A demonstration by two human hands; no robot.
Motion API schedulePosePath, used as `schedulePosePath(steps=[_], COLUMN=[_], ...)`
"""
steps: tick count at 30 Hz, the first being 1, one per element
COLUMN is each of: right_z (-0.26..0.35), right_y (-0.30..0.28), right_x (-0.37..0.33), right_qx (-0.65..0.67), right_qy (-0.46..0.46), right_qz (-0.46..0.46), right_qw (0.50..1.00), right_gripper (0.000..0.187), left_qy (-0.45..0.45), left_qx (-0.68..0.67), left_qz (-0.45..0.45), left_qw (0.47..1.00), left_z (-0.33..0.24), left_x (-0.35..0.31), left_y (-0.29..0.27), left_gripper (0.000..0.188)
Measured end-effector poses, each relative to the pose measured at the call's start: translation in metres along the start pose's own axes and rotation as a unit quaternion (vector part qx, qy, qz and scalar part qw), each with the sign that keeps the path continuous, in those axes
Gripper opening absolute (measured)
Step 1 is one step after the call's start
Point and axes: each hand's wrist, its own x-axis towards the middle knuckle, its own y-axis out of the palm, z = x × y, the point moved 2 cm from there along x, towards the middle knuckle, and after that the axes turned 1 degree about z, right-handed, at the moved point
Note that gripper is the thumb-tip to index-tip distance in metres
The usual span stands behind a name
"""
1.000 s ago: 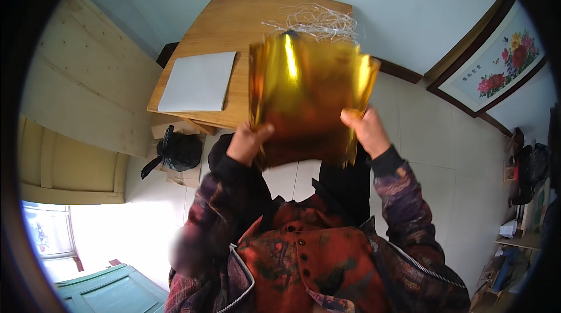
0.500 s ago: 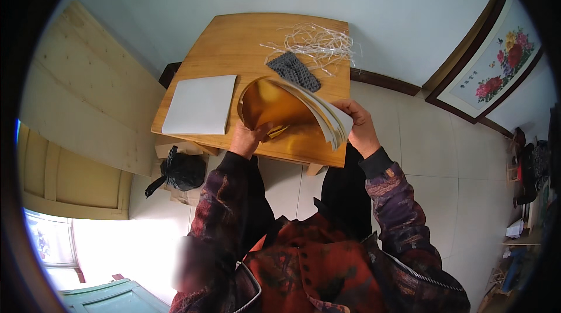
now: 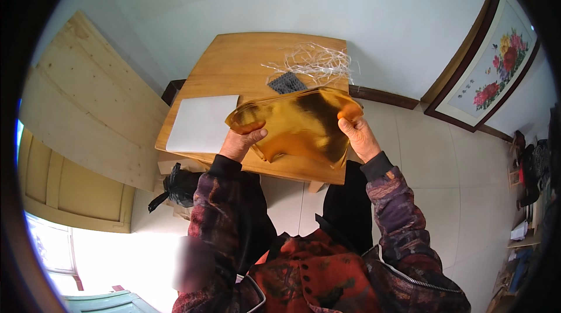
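A bundle of shiny gold paper sheets is held up over the near edge of the wooden table. My left hand grips its left side, thumb on top. On the right side, my right hand pinches the sheets near the corner, thumb on the gold face. The sheets sag and bend between the two hands. Just left of them lies a flat white stack of paper. Partly covered behind the gold sheets is a grey, bumpy-textured piece, perhaps knitted.
A tangle of clear, thin plastic strips lies at the table's far right. Below the table's left side sits a black plastic bag. A wooden board leans at the left, and a framed flower picture stands at the right.
The sheets were curled up, showing white edges at the right; now they are spread flatter, gold face up. My right hand's thumb has come over onto the gold face.
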Motion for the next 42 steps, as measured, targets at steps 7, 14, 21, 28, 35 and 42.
schedulePosePath(steps=[7, 14, 21, 28, 35, 42], right_z=[-0.009, -0.013, -0.003, -0.013, -0.017, -0.031], right_y=[0.001, 0.007, 0.021, 0.031, 0.033, 0.034], right_x=[0.010, 0.003, -0.001, -0.004, -0.005, -0.007], right_qx=[-0.038, -0.114, -0.142, -0.187, -0.144, -0.151], right_qy=[0.016, 0.017, -0.057, -0.046, -0.016, -0.024], right_qz=[-0.017, -0.018, -0.046, -0.069, -0.081, -0.094], right_qw=[0.999, 0.993, 0.987, 0.979, 0.986, 0.984], right_gripper=[0.029, 0.014, 0.012, 0.017, 0.016, 0.016], left_qy=[0.006, 0.017, 0.079, 0.094, 0.016, 0.125], left_qx=[0.027, -0.034, 0.000, -0.008, 0.032, 0.028], left_qz=[-0.020, -0.043, -0.089, -0.074, -0.123, -0.155], left_qw=[0.999, 0.998, 0.993, 0.993, 0.992, 0.980], left_z=[-0.008, -0.005, -0.005, 0.004, 0.018, 0.018], left_x=[0.003, -0.002, -0.002, -0.008, -0.005, -0.006], left_y=[0.014, 0.020, 0.030, 0.044, 0.042, 0.050], left_gripper=[0.029, 0.033, 0.025, 0.034, 0.029, 0.012])
